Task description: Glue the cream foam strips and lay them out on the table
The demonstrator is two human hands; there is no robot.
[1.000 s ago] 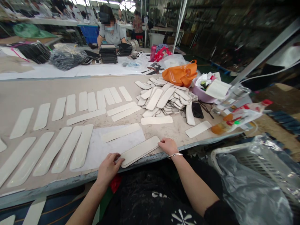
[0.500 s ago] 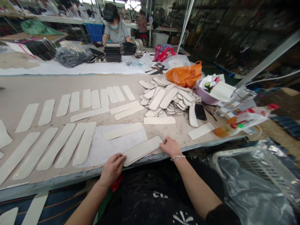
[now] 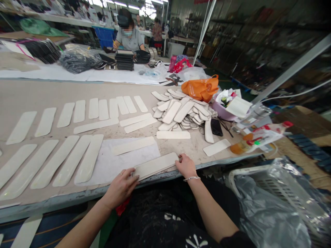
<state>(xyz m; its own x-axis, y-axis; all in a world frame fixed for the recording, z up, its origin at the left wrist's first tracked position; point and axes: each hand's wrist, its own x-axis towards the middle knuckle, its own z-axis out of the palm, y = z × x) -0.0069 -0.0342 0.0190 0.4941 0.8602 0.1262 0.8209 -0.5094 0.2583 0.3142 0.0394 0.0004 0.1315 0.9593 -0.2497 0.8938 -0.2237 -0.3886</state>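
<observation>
At the table's front edge lies a long cream strip [image 3: 156,164] with rounded corners, a second layer showing along its lower side. My left hand [image 3: 123,184] grips its left end, fingers bent over the top. At the opposite end, my right hand [image 3: 186,166] pinches the corner between thumb and fingers. Just behind is a loose cream strip [image 3: 133,146] on a white sheet [image 3: 119,162]. Rows of similar flat strips [image 3: 66,156] spread out to the left. A heap of dark-edged strips [image 3: 178,110] rises beyond my right hand.
Right of the heap are an orange bag [image 3: 200,89], a purple basin [image 3: 223,112], a black phone [image 3: 216,127] and a bottle [image 3: 240,147]. A white plastic basket [image 3: 258,168] stands below the table's right side. Across the table, a co-worker [image 3: 130,39] sits behind black stacks [image 3: 124,61].
The view has shifted slightly. Both hands stay at the ends of the strip; the left fingers now reach a little further over its left end.
</observation>
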